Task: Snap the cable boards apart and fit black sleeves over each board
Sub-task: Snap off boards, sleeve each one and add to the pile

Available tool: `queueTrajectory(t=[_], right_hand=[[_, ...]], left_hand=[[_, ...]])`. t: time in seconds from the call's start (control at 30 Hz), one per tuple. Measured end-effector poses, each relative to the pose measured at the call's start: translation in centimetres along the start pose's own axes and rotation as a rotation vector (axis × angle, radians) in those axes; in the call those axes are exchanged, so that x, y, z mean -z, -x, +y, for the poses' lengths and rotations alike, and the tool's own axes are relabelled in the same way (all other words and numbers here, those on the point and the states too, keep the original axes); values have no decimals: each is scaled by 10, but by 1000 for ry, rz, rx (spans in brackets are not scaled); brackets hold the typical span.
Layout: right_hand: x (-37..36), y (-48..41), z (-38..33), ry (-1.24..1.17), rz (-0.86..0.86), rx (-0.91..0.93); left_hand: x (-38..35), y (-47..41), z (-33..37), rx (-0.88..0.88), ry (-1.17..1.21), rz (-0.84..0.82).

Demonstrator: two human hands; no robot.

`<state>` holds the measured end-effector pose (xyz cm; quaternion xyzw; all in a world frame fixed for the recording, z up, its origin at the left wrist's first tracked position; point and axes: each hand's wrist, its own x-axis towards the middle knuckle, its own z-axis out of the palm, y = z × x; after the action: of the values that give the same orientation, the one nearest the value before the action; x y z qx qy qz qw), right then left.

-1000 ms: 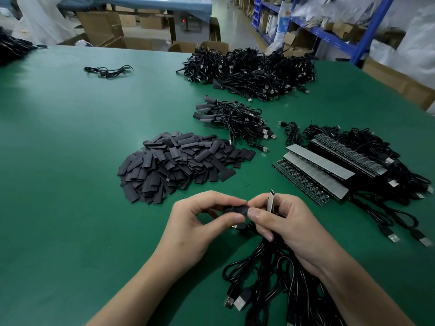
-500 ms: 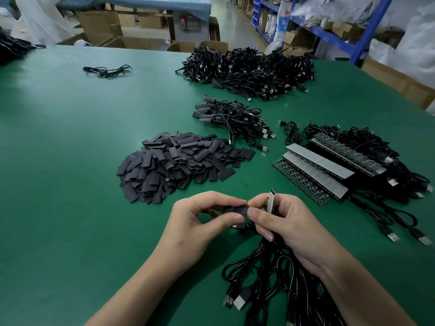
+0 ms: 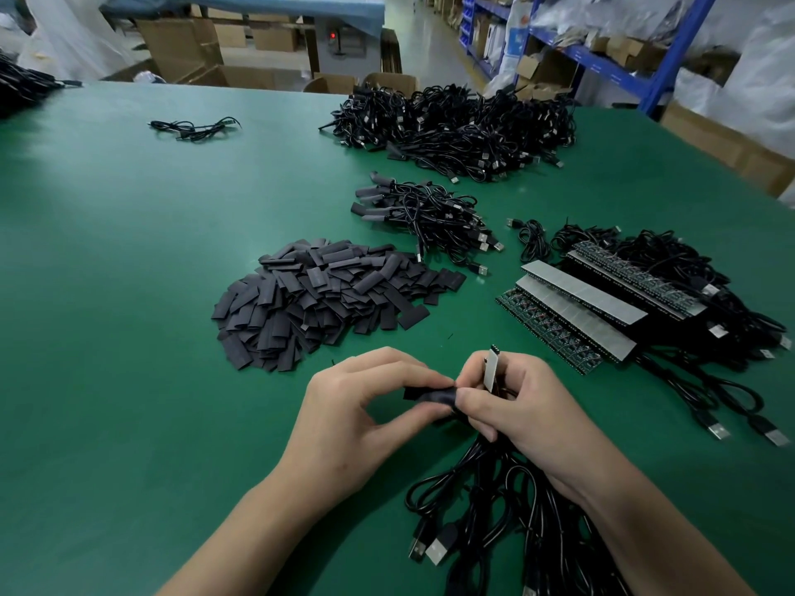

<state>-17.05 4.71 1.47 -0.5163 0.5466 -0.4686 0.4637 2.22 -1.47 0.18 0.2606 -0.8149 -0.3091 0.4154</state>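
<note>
cable bundle (image 3: 494,509): bottom centre-right of the frame, black leads on the table (image 3: 129,294), running up into the right hand; a USB plug (image 3: 436,552) lies at the bundle's lower left.
right hand (image 3: 529,406): lower centre-right, fingers curled around a board (image 3: 491,369) and the top of the bundle. The board stands upright, with its top end poking out above the fingers. Thumb tip touches the sleeve's right end.
left hand (image 3: 348,406): lower centre, thumb and fingertips pinch a black sleeve (image 3: 430,395).
black sleeve: between the two hands, lying roughly level, just left of and below the board. Can't tell whether a board is inside it.
sleeve pile (image 3: 327,294): centre of frame, a loose heap of flat black sleeves beyond the left hand.
board strips (image 3: 576,311): centre right, unsnapped rows lying side by side, some grey face up, some component side up. Their cables (image 3: 688,286) are tangled along the right side.
sleeved cables (image 3: 426,217): small pile just beyond the sleeve pile, sleeved ends pointing left.
big cable heap (image 3: 456,122): upper centre, near the table's far edge.
loose cable (image 3: 193,127): upper left, alone.
edge heap (image 3: 21,86): more black cables at the far left edge, cut off by the frame.
background: cardboard boxes (image 3: 180,45) top left, blue shelving (image 3: 671,49) top right.
</note>
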Motion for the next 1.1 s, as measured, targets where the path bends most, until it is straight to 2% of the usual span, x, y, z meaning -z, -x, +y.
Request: queueTrajectory(t=[0.3,0.5,0.63,0.97,1.1], right_hand=[[2,1,0,-19,13,23],[6,-2,6,-342,-38,0],[9,-1,5,-433,-44,7],[5,2,-6,-321,-36,41],[3,-1,-3,-249,45,63]], left_hand=[[2,-2,-2,49,45,54],[3,-2,-5,156,122,101],[3,-1,-6,243,201,117],[3,-1,-3,291,271,109],[3,-1,-2,288,254,99]])
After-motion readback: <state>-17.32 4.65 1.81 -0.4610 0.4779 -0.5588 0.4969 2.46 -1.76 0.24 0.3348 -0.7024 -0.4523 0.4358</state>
